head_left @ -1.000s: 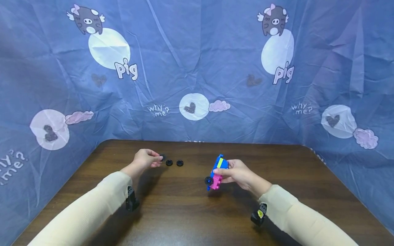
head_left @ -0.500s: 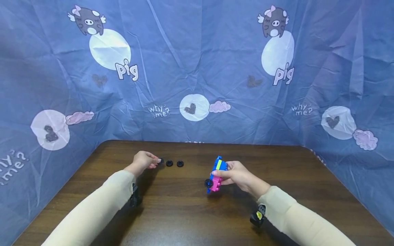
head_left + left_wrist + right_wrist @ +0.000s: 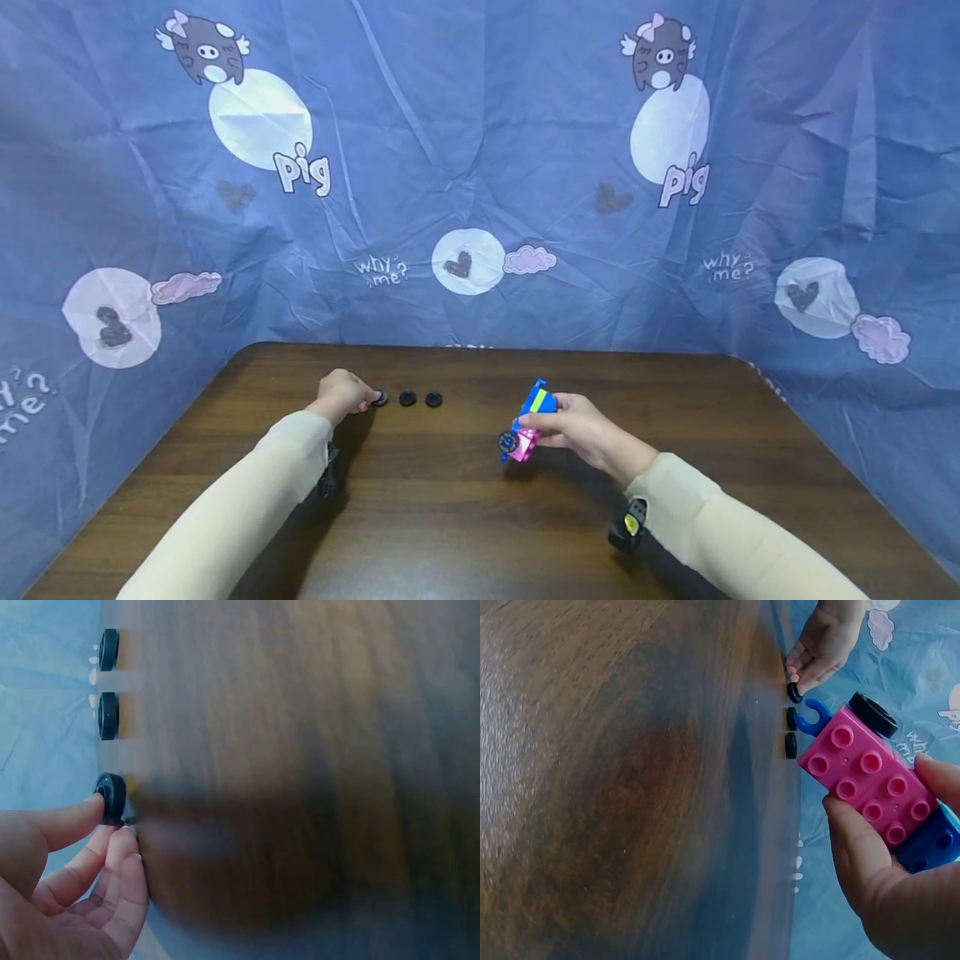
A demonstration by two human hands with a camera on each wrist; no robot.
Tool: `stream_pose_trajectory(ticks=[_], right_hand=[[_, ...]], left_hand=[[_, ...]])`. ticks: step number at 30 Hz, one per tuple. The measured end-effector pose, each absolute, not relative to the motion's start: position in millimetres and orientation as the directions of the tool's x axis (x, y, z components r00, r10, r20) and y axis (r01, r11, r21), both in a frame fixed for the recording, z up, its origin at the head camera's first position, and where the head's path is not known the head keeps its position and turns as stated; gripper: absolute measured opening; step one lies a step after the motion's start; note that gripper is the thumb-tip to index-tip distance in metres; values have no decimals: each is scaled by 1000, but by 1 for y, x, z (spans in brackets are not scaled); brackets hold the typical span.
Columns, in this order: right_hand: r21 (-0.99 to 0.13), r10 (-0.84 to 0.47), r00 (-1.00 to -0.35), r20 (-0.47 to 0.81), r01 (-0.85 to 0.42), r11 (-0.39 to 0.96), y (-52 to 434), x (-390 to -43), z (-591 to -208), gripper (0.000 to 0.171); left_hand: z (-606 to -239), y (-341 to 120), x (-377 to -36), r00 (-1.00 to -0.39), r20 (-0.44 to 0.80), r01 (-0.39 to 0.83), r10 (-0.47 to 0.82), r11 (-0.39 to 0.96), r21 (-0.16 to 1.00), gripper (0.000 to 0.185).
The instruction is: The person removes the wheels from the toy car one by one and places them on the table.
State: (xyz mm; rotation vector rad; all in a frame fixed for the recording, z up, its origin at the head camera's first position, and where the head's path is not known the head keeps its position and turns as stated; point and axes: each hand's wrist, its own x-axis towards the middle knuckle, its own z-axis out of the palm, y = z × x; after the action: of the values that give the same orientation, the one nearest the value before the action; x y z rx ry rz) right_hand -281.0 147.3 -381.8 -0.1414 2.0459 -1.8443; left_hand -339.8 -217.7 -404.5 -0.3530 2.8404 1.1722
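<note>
My left hand (image 3: 345, 393) is at the table's far left part, thumb and fingers pinching the edge of a small black toy wheel (image 3: 112, 798). Two matching black wheels, a middle one (image 3: 407, 399) and a right one (image 3: 433, 400), lie in a row beside it. My right hand (image 3: 581, 425) holds a toy building-block car (image 3: 528, 427) above the table, tilted. In the right wrist view its pink studded brick (image 3: 868, 774) faces the camera, with a blue hook (image 3: 814, 718) at one end and a black wheel (image 3: 874, 714) on its side.
The brown wooden table (image 3: 450, 517) ends at a far edge close behind the row of wheels. A blue patterned cloth (image 3: 480, 167) hangs behind and along both sides. A small black camera (image 3: 628, 527) sits on the right wrist.
My left hand has come down and slightly left with its wheel, which is now level with the other two. The right hand stays nearly in place, the car turning slightly.
</note>
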Motion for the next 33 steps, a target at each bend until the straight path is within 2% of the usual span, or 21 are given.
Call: stream_pose_trajectory(ticks=[6,12,18,29,33], right_hand=[[-970,-351,-905,-242,219,104,149,-281,-382,45],[-968,-357,-901,-248,241,65,151,-283,-381,44],[-975,-378,-901,-210,222,14,151,-284,-380,47],[-982,-338,-924,-181,189,11,150,-285,-379,39],[-985,-332,-928,-168,174,11,150,-284,-377,47]], left_hand=[[-405,-218,-347,-965,-168,-260,-200,668,698,17],[-405,-221,-346,-970,-181,-242,-161,621,745,26],[-404,-223,-342,-981,-175,-191,-84,586,788,29],[-398,-225,-336,-980,-189,-192,-60,527,828,27],[-389,-223,-331,-986,-154,-161,-60,561,812,29]])
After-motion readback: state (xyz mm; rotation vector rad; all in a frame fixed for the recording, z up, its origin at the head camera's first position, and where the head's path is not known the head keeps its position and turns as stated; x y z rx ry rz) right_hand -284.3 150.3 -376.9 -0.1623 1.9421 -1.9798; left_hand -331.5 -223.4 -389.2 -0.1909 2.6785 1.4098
